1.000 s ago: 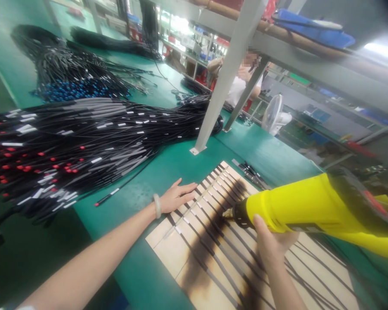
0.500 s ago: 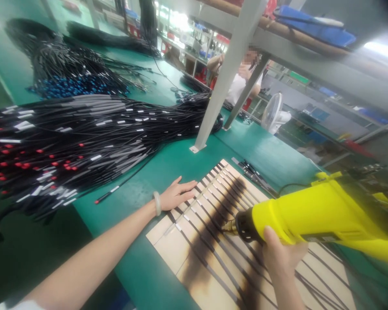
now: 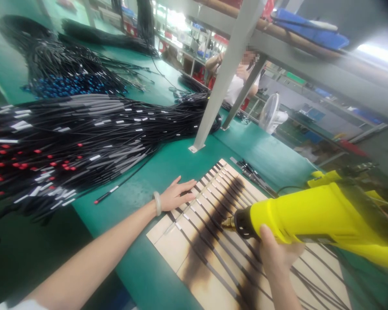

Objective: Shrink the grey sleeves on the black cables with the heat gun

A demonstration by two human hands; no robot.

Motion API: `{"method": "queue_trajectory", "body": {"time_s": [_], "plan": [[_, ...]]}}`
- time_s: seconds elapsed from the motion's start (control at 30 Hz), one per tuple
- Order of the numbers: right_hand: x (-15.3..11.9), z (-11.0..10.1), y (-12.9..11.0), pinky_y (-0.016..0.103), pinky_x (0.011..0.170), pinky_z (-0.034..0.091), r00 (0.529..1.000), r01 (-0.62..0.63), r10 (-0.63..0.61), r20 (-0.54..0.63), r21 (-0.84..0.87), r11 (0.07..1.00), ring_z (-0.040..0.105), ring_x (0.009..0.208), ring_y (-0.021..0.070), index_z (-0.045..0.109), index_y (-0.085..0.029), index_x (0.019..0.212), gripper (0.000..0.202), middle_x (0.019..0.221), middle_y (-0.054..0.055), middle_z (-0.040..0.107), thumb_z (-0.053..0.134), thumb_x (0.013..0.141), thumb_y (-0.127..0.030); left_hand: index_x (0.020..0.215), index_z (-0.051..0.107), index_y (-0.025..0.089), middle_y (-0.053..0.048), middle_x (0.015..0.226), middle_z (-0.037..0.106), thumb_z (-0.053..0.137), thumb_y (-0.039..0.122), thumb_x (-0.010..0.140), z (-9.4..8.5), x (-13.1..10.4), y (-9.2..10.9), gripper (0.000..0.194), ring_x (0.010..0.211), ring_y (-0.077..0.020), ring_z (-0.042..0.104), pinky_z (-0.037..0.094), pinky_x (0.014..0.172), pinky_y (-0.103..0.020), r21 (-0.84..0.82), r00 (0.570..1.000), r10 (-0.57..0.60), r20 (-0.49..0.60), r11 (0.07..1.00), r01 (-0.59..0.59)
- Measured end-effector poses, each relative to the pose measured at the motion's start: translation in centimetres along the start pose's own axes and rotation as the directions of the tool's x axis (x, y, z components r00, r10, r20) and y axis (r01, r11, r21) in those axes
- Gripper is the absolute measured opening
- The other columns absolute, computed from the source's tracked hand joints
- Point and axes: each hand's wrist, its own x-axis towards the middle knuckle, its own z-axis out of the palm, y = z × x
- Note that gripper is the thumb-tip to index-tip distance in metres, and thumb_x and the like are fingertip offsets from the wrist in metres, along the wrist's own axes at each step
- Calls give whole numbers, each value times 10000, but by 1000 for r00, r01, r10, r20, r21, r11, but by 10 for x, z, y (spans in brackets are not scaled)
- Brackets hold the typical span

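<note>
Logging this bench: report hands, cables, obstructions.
Right hand gripping yellow heat gun; left hand spread over cables. Cables lined across scorched board. Nothing visible blocking nozzle.

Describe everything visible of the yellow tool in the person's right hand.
The yellow tool has a thick, smooth, plastic-looking barrel, a dark patch low on its side, a slotted black collar and a short brass-coloured nozzle. It lies nearly level in the picture, nozzle pointing left above the board. The right hand grips it from below. The dark rear is blurred; whether it runs is not visible.
</note>
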Motion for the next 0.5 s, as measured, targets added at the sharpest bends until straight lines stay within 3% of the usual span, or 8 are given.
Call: {"method": "queue_trajectory", "body": {"time_s": [0.23, 0.37, 0.5], "plan": [[-3, -2, -2, 591, 822, 434, 999, 37, -37, 14, 0, 999, 595, 875, 328, 518, -71, 1009, 674, 1013, 194, 576, 789, 431, -288, 1334, 347, 125, -134, 1416, 303, 318, 639, 807, -3, -3, 5, 736, 1335, -235, 236, 75, 1115, -472, 14, 990, -69, -121, 997, 71], [-8, -3, -7, 565, 774, 473, 998, 47, -47, 40, -12, 999, 593, 877, 326, 529, -95, 984, 630, 966, 165, 596, 784, 439, -280, 1282, 437, 131, -126, 1377, 372, 308, 645, 805, -4, -9, 8, 713, 1306, -260, 297, 106, 1112, -478, -22, 986, -147, -83, 989, 145], [-11, -4, -4, 509, 703, 517, 997, 31, -30, 67, -19, 999, 582, 907, 334, 530, -110, 995, 627, 919, 142, 611, 777, 448, -293, 1299, 419, 178, -88, 1378, 374, 298, 639, 814, -1, -17, 8, 679, 1307, -263, 292, 59, 1112, -498, -69, 995, -91, -36, 994, 88]]}}
